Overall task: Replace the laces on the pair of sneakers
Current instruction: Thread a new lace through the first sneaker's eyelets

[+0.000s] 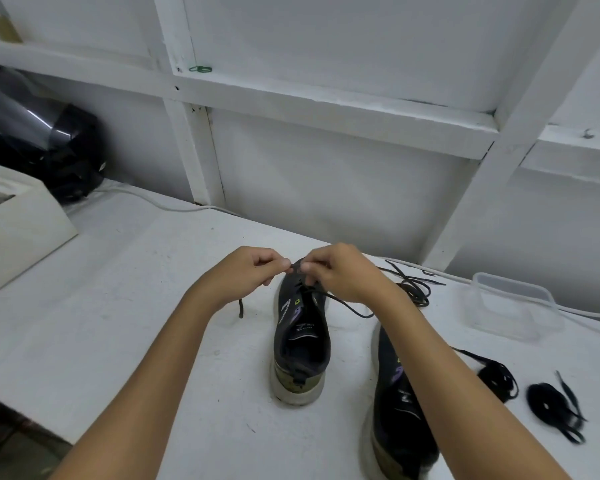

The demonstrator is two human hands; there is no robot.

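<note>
1. Right under both hands, the dark sneaker (300, 344) stands on the white table (146, 306), heel toward the person and toe away. That puts the eyelets at the far end, where the fingers can get at them.
2. A thin black lace (347, 308) runs through the front eyelets; one end trails out left of the left hand, the other loops back beneath the right wrist. Threading looks to be at the lowest rows.
3. The left hand (246, 271) is curled tight, thumb and fingertips pinching the lace at the toe end.
4. The right hand (340, 271) is curled too, pinching the same lace just beside the left; the fingertips nearly meet.
5. Under the right forearm sits the second sneaker (399, 410), partly hidden; I can't tell whether it is laced.
6. Beyond the right hand lies a loose tangle of lace (413, 289), and a clear plastic container (513, 306) further right.
7. Right of the right forearm, two coiled black laces (548, 407) wait well apart from the work.
</note>
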